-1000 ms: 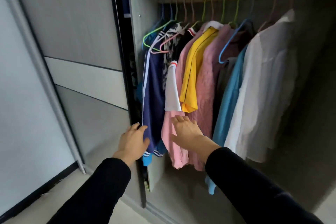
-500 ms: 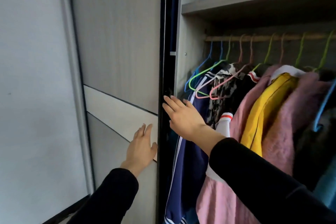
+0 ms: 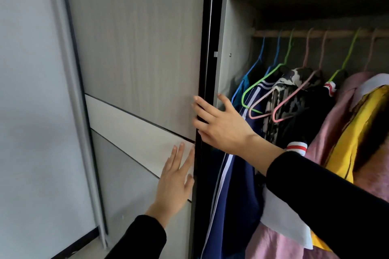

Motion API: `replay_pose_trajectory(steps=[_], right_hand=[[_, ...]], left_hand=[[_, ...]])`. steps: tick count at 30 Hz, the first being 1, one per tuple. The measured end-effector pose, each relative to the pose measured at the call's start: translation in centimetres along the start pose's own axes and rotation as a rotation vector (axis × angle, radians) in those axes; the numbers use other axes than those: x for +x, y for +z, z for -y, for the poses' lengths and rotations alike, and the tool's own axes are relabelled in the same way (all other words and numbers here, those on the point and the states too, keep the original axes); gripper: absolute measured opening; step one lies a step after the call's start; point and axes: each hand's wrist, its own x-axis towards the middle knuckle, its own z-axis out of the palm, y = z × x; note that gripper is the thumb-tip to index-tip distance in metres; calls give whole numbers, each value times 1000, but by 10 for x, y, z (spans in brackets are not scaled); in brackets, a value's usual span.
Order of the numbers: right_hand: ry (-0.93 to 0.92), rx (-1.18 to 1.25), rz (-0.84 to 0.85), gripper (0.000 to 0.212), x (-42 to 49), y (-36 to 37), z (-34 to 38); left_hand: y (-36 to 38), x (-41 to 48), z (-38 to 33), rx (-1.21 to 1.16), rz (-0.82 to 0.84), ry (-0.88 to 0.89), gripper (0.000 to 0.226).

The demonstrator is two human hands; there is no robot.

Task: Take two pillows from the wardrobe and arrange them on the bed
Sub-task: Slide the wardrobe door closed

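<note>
The wardrobe point(image 3: 237, 27) stands part open, clothes point(image 3: 294, 111) hanging; no pillows visible. The right hand point(image 3: 221, 124) clamps the door point(image 3: 136, 48) edge; the left hand point(image 3: 174, 183) lies flat, fingers apart. Opening step, I'd say: slide the door, then search.

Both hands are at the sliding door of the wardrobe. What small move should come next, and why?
Probably slide the door further left. The right hand grips its black edge, the left hand lies flat on its panel, and the open section shows only hanging clothes, no pillows.
</note>
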Motion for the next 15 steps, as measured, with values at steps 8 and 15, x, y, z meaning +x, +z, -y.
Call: replay_pose_trajectory(steps=[8,15], right_hand=[[-32,-62,-221,19,0,11,-5],[13,-29,-274,17,-40,2,-11]], left_hand=[[18,0,2,-143,-92,54,77],[30,-11,-31,-141,-67,95,74]])
